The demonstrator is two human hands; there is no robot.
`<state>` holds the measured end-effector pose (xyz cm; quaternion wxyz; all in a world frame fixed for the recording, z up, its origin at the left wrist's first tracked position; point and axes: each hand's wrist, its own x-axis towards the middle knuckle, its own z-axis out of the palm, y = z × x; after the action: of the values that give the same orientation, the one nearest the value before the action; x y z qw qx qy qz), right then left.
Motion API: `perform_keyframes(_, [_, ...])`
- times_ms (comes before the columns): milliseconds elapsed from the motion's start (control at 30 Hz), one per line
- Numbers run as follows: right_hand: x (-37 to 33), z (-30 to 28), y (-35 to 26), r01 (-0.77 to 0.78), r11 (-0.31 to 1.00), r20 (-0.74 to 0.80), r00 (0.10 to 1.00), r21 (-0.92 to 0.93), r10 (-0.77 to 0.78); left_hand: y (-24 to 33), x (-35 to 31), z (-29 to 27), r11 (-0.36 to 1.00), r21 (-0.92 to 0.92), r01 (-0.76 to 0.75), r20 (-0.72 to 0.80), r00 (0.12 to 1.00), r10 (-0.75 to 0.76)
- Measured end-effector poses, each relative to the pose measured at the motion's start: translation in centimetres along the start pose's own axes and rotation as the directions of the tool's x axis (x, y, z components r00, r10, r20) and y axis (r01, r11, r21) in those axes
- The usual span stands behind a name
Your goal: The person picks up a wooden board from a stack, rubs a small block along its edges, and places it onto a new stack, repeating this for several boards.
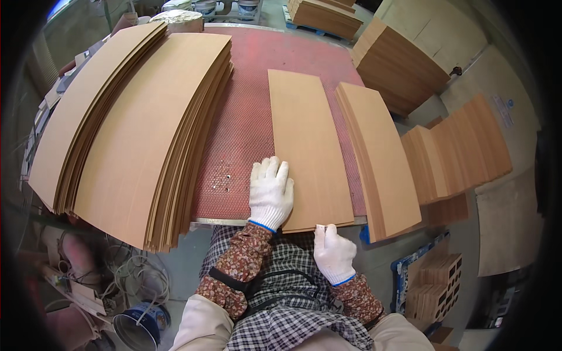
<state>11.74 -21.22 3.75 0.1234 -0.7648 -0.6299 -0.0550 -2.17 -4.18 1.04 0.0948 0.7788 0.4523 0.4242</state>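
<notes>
A tan wooden panel (307, 134) lies lengthwise before me on the red mesh-covered table (246, 123). Its near end seems to show a second thin sheet beneath. My left hand (270, 190), in a white knit glove, rests beside the panel's left edge near this end, fingers stretched out and holding nothing. Just past the near edge is my right hand (335, 253), also gloved, with its fingers closed in a pinch against the panel's end. Whatever it pinches, if anything, is too small to make out.
Two tall panel stacks (152, 117) (93, 111) stand on the left, and a lower stack (380, 152) lies at the right. Further right are more wood stacks (398, 64) (462, 152) and a blue pallet (404, 275). A bucket (140, 324) and hoses sit on the lower-left floor.
</notes>
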Motion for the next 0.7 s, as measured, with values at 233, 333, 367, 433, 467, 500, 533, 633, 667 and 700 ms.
perform_keyframes(233, [0.3,0.0,-1.3,0.020,0.996,0.096,0.995,-0.092,-0.011,-0.7,-0.2,0.5,1.000,0.003,-0.023,-0.024,0.999,0.023])
perform_keyframes(333, [0.8,-0.3,-1.7,0.024,0.993,0.116,0.993,-0.116,-0.011,-0.8,0.1,0.4,0.999,0.004,-0.031,-0.038,0.999,0.032])
perform_keyframes(367, [1.1,-0.4,-1.8,0.034,0.991,0.127,0.992,-0.126,-0.018,-0.7,0.2,0.3,1.000,0.001,-0.029,-0.035,0.999,0.029])
perform_keyframes(433, [2.1,0.0,-1.7,0.055,0.990,0.142,0.989,-0.133,-0.035,-0.6,0.7,-0.2,1.000,0.001,-0.011,0.010,1.000,0.011])
perform_keyframes(467, [2.8,0.3,-1.6,0.079,0.987,0.155,0.986,-0.139,-0.057,-0.7,0.9,-0.3,1.000,-0.001,-0.012,0.013,1.000,0.012])
perform_keyframes(500, [4.0,0.5,-1.9,0.081,0.988,0.157,0.986,-0.133,-0.060,-0.9,0.9,-0.5,1.000,0.001,0.002,0.020,1.000,-0.002])
perform_keyframes(533, [5.6,0.4,-2.1,0.096,0.986,0.187,0.980,-0.136,-0.069,-0.8,1.1,-0.5,1.000,-0.008,0.013,0.026,1.000,-0.013])
perform_keyframes(633, [11.3,2.0,-2.6,0.037,0.991,0.217,0.976,-0.131,-0.008,-1.0,1.3,-0.7,1.000,-0.004,0.020,0.050,0.999,-0.019])
perform_keyframes(667, [13.5,2.7,-2.4,0.030,0.988,0.210,0.978,-0.151,0.003,-0.8,1.4,-0.5,1.000,-0.003,0.012,0.063,0.998,-0.012])
perform_keyframes(700, [15.9,3.5,-2.5,0.011,0.986,0.219,0.975,-0.165,0.026,-0.8,1.4,-0.5,1.000,-0.001,0.012,0.067,0.998,-0.012])
